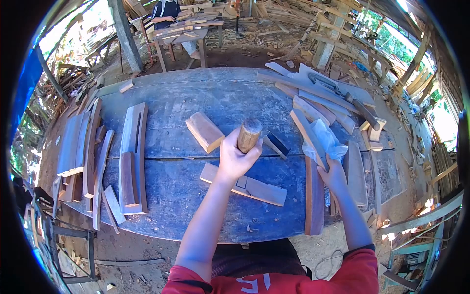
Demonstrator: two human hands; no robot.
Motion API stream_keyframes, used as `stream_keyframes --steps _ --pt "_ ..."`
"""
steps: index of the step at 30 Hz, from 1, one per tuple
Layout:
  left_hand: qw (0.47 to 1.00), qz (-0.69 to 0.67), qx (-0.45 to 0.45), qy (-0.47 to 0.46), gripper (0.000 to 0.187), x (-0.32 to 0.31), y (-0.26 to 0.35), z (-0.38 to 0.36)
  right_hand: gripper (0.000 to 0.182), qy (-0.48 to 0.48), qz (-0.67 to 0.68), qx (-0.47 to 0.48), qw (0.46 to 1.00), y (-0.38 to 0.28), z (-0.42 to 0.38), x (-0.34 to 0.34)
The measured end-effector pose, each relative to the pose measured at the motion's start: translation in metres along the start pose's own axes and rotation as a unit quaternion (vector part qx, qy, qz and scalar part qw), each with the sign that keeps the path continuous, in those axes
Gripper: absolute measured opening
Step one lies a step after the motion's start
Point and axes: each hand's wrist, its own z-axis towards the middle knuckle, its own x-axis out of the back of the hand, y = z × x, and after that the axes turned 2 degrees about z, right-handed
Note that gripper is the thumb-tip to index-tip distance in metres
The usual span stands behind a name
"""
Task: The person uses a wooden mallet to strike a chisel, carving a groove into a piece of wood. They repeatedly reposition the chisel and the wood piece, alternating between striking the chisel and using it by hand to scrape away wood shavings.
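My left hand is closed round a wooden handle, its round end facing up, over the middle of the blue table. Just left of it lies a wooden block; a dark-edged tool piece is to its right. Below, a flat wooden piece with a marked or cut rectangle lies at a slant, partly behind my left wrist. On the right, my right hand is at the lower end of a narrow wooden piece, fingers partly hidden, beside a crumpled plastic bag.
Shaped wooden pieces and a slotted piece lie at the table's left. A clamp, a hammer-like tool and more wood lie at the right. A person sits at a far bench.
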Motion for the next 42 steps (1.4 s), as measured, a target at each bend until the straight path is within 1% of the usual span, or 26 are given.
stream_keyframes --steps 3,5,9,11,13,15,17,19,20,21,22,23,24,25,26,27,28,29,30,32,33,35,36,38,40,42 --pt "1.0 -0.013 0.002 -0.001 0.011 0.0 0.001 -0.001 0.061 -0.021 0.024 -0.004 0.999 0.0 -0.001 0.004" --pt "1.0 -0.007 0.001 0.003 0.011 0.0 0.002 -0.001 0.06 -0.014 -0.032 0.02 0.999 0.001 0.001 0.004" --pt "1.0 0.018 0.002 0.009 0.014 0.002 -0.001 -0.003 0.059 0.007 -0.031 0.031 0.999 -0.033 0.008 0.023" --pt "1.0 0.018 0.004 0.008 0.015 0.002 0.001 -0.002 0.06 0.091 0.123 0.123 0.981 -0.061 0.017 0.033" --pt "1.0 0.017 0.008 0.005 0.015 0.002 0.002 -0.002 0.066 0.076 0.28 0.155 0.945 -0.114 0.018 0.056" --pt "1.0 0.005 0.014 -0.003 0.016 0.002 0.003 -0.002 0.073 0.031 0.391 0.211 0.895 -0.159 0.023 0.065" --pt "1.0 -0.002 0.007 0.001 0.017 0.001 -0.002 -0.002 0.078 -0.001 0.448 0.254 0.857 -0.2 0.03 0.062" --pt "1.0 -0.007 -0.002 0.004 0.017 0.003 -0.008 -0.002 0.074 -0.033 0.484 0.273 0.831 -0.233 0.039 0.054" --pt "0.999 -0.021 0.013 -0.022 0.019 0.005 -0.01 -0.003 0.06 -0.032 0.515 0.287 0.807 -0.243 0.047 0.039" --pt "0.998 -0.036 0.028 -0.047 0.022 0.007 -0.009 -0.003 0.047 -0.059 0.514 0.261 0.815 -0.253 0.049 0.035" --pt "0.998 -0.033 0.027 -0.045 0.022 0.011 -0.007 -0.002 0.035 -0.086 0.511 0.236 0.822 -0.259 0.05 0.032" --pt "0.997 0.004 0.02 -0.075 0.025 0.018 -0.003 -0.002 0.035 -0.088 0.512 0.239 0.821 -0.26 0.05 0.028" --pt "0.994 0.04 0.015 -0.105 0.028 0.026 0.003 -0.002 0.025 -0.094 0.568 0.22 0.787 -0.261 0.049 0.023" --pt "0.982 0.072 0.091 -0.147 0.04 0.035 0.016 -0.006 0.016 -0.102 0.621 0.2 0.751 -0.263 0.048 0.019" --pt "0.983 0.074 0.091 -0.14 0.04 0.046 0.012 -0.011 0.016 -0.108 0.621 0.203 0.749 -0.263 0.049 0.017" --pt "0.957 0.212 0.071 -0.187 0.047 0.058 0.001 -0.019 0.013 -0.092 0.643 0.197 0.734 -0.261 0.05 0.017" --pt "0.908 0.346 0.051 -0.231 0.054 0.07 -0.012 -0.026 0.012 -0.075 0.665 0.189 0.719 -0.259 0.051 0.016" --pt "0.877 0.374 0.131 -0.27 0.075 0.083 -0.026 -0.035 0.011 -0.077 0.7 0.173 0.689 -0.256 0.052 0.014" --pt "0.877 0.376 0.133 -0.267 0.075 0.089 -0.037 -0.047 0.011 -0.082 0.715 0.161 0.676 -0.254 0.054 0.014" --pt "0.798 0.511 0.146 -0.283 0.086 0.096 -0.053 -0.069 0.011 -0.078 0.746 0.152 0.644 -0.25 0.056 0.01" --pt "0.799 0.511 0.147 -0.281 0.086 0.095 -0.057 -0.071 0.011 -0.08 0.746 0.153 0.644 -0.248 0.058 0.008" --pt "0.797 0.499 0.189 -0.283 0.087 0.092 -0.062 -0.073 0.011 -0.05 0.791 0.119 0.598 -0.243 0.061 0.002" --pt "0.798 0.497 0.191 -0.282 0.087 0.091 -0.063 -0.074 0.011 -0.053 0.79 0.118 0.599 -0.239 0.063 -0.001" --pt "0.793 0.515 0.172 -0.276 0.085 0.091 -0.065 -0.075 0.01 -0.027 0.819 0.105 0.564 -0.232 0.067 -0.005" --pt "0.798 0.51 0.175 -0.27 0.085 0.091 -0.067 -0.076 0.011 -0.02 0.821 0.086 0.564 -0.226 0.07 -0.007" --pt "0.801 0.507 0.177 -0.266 0.085 0.091 -0.068 -0.077 0.012 0.003 0.844 0.049 0.534 -0.214 0.076 -0.013"
